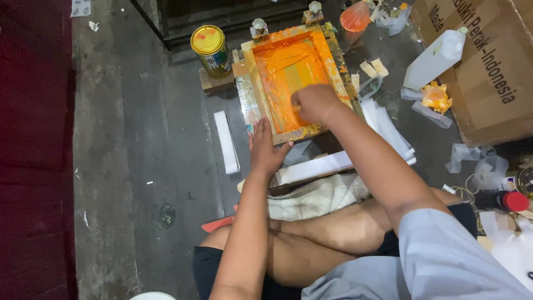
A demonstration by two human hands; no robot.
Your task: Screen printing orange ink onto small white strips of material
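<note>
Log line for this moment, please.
left hand: flat on frame edge | right hand: fisted on orange screen | tin: behind-left

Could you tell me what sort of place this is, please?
Probably a small floor-level screen-printing workshop: an orange-inked wooden printing frame lies on the grey floor, a paint tin stands beside it, and white strips and a cardboard box lie around.

we see a grey floor [139,139] carrying a yellow tin [211,50], white strips [226,141], a cardboard box [488,66] and an orange-inked wooden frame [291,75].
</note>
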